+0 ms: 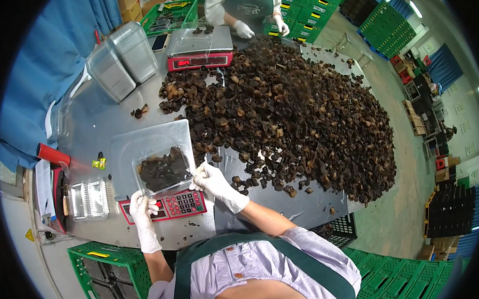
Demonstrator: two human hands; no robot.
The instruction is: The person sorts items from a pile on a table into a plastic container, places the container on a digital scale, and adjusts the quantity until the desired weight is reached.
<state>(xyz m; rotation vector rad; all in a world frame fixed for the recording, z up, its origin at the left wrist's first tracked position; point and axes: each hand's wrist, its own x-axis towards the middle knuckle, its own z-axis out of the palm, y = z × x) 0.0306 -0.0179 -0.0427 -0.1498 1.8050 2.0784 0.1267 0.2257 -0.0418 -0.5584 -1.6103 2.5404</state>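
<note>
A clear plastic clamshell box holds dark wood ear mushrooms. It rests over the metal pan of a red digital scale. My left hand, in a white glove, grips the box's near left corner and partly covers the scale's display. On the right side, my gloved right hand pinches the box's near right corner. Whether the lid is latched cannot be made out. A large heap of wood ear mushrooms spreads over the table beyond my right hand.
Nested clear boxes stand at the far left, with more boxes at the near left. A second scale sits across the metal table, before a gloved co-worker. A green crate stands below the near edge.
</note>
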